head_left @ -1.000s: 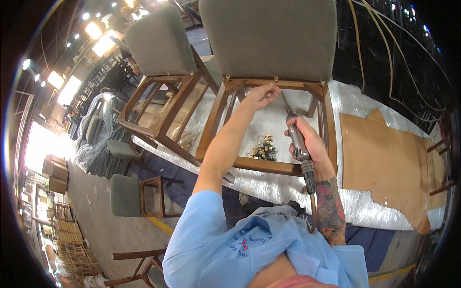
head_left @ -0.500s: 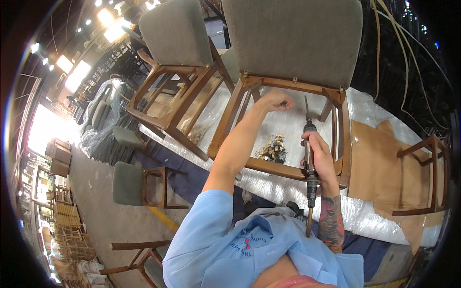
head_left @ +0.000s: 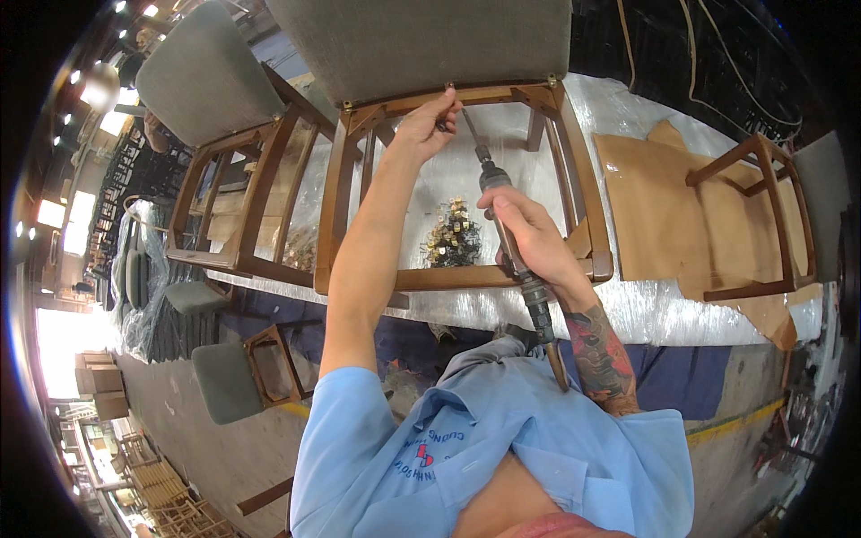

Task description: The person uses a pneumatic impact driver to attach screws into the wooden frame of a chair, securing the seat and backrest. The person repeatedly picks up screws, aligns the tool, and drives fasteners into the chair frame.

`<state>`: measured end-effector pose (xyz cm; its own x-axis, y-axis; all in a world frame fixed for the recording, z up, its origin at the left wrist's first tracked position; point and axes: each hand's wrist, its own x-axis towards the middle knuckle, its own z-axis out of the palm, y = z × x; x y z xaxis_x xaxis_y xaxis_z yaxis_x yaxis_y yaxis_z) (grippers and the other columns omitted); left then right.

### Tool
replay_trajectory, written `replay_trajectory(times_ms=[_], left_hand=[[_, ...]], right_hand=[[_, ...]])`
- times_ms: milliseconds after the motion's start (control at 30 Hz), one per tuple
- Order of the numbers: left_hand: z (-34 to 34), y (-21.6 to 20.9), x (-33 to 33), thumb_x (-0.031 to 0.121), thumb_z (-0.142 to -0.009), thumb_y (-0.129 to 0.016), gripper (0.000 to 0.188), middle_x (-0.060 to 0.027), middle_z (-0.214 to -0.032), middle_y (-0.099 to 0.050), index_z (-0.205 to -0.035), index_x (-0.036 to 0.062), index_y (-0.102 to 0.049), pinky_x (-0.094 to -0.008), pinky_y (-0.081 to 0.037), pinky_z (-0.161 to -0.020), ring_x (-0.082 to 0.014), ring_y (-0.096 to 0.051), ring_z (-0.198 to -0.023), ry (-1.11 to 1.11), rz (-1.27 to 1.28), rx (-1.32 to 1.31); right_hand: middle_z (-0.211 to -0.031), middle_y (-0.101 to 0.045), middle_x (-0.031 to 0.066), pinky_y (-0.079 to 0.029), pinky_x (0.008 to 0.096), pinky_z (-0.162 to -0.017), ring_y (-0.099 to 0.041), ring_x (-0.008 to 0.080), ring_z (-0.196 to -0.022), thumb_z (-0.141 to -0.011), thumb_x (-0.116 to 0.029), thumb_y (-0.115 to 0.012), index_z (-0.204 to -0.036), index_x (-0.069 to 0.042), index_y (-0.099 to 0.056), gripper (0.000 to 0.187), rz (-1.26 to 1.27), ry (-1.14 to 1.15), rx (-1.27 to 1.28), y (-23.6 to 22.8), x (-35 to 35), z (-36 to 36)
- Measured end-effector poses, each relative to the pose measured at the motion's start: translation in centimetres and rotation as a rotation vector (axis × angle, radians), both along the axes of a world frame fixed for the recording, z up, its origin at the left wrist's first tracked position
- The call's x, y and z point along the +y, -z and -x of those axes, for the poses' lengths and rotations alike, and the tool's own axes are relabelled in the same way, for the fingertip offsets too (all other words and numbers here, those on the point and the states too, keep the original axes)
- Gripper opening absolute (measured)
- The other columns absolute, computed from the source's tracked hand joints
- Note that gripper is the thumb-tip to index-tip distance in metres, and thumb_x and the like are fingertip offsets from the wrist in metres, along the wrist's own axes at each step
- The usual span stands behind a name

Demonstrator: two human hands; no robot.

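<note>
My right hand [head_left: 529, 235] grips an air screwdriver [head_left: 492, 174], its long thin bit pointing up toward my left hand. A brown hose runs from its lower end toward me. My left hand [head_left: 429, 127] is closed, thumb and fingertips at a small bracket [head_left: 450, 87] on the chair's rear rail; small dark bits show in its curled fingers, too small to name. The chair's wooden frame [head_left: 336, 206] lies under both arms, its grey upholstered panel [head_left: 430, 40] at the far side. Inside the frame sits a pile of brass-coloured brackets and dark screws [head_left: 451, 235].
Another grey chair [head_left: 206, 76] stands at the left, with a small chair [head_left: 229, 384] below it on the floor. Brown cardboard [head_left: 646, 224] and one more chair frame [head_left: 767, 215] are at the right. Plastic-wrapped cushions [head_left: 139, 278] are stacked far left.
My left hand has moved up to the bracket on the far rail. The screwdriver's bit has tilted toward that hand. The view has shifted, so the chairs appear higher and further left.
</note>
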<state>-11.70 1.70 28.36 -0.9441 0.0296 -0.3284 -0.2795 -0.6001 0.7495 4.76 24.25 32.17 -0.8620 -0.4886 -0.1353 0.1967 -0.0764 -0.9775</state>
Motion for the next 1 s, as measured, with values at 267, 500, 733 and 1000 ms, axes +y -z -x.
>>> replay_trajectory(times_ms=[267, 500, 733, 1000], left_hand=[[-0.3, -0.4, 0.0, 0.02, -0.089, -0.071, 0.02, -0.0047, -0.088, -0.063, -0.096, 0.0033, -0.063, -0.0227, -0.043, -0.063, -0.008, -0.05, -0.069, 0.087, 0.074, 0.065], [-0.2, -0.2, 0.6, 0.016, -0.09, -0.067, 0.012, -0.0043, -0.084, -0.066, -0.095, 0.0047, -0.066, -0.0243, -0.045, -0.059, -0.0084, -0.053, -0.066, 0.146, 0.152, 0.208], [0.2, 1.0, -0.8, 0.048, -0.097, -0.051, 0.046, -0.0041, -0.075, -0.06, -0.093, 0.004, -0.063, -0.0273, -0.038, -0.051, -0.0112, -0.044, -0.053, 0.08, 0.297, 0.261], [3.8, 4.8, -0.3, 0.057, -0.083, -0.064, 0.057, -0.0081, -0.072, -0.055, -0.092, 0.0002, -0.059, -0.0273, -0.023, -0.04, -0.0096, -0.033, -0.045, -0.177, 0.265, -0.119]], right_hand=[[-0.083, -0.055, 0.0008, -0.045, 0.0243, -0.05, -0.053, 0.008, -0.056, -0.102, -0.031, -0.044, -0.109, -0.008, -0.059, 0.029, -0.012, -0.029, 0.023, -0.2, 0.0, 0.2], [-0.079, -0.057, 0.0013, -0.044, 0.0236, -0.046, -0.054, 0.008, -0.052, -0.102, -0.029, -0.045, -0.11, -0.007, -0.061, 0.029, -0.013, 0.025, 0.048, 0.4, -0.2, 0.2], [-0.089, -0.059, 0.0022, -0.044, 0.0207, -0.045, -0.056, 0.0086, -0.05, -0.102, -0.034, -0.042, -0.11, -0.008, -0.061, 0.033, -0.024, 0.117, -0.017, -0.6, -1.9, 0.1], [-0.088, -0.059, 0.0053, -0.044, 0.0195, -0.045, -0.057, 0.0081, -0.05, -0.102, -0.036, -0.041, -0.117, -0.01, -0.062, 0.037, 0.044, 0.186, 0.007, -2.0, -3.9, 3.0]])
